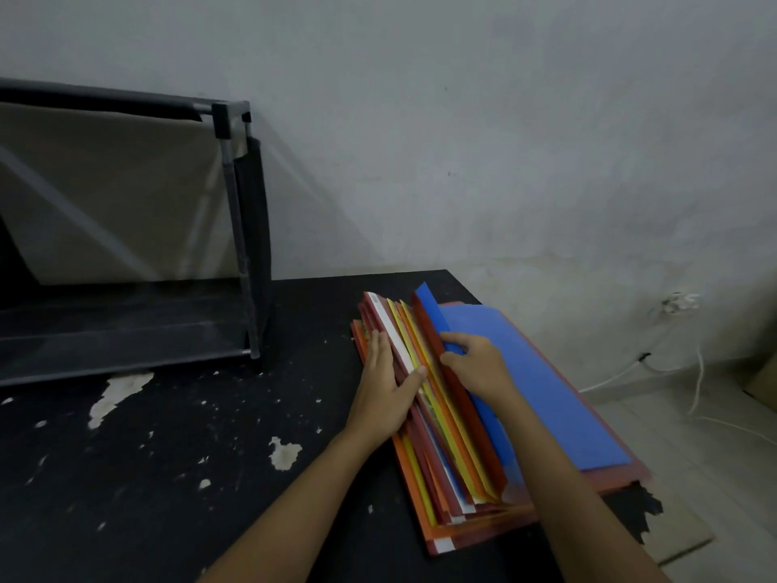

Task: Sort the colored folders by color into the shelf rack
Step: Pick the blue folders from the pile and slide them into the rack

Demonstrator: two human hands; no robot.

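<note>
A stack of colored folders (445,448) in red, orange, yellow and blue lies on the right part of the black table (168,456). Many stand fanned up on edge. My left hand (384,389) grips the left bunch of upright folders, thumb over their top edges. My right hand (479,363) holds a blue folder (546,385) that leans open to the right, fingers curled over its edge. The black shelf rack (126,229) stands at the back left of the table, its shelves bare.
The table top has chipped paint patches. Its right edge runs just under the folders, with floor tiles and white cables (672,372) below. A grey wall stands behind. A wall socket (679,302) sits low on the right.
</note>
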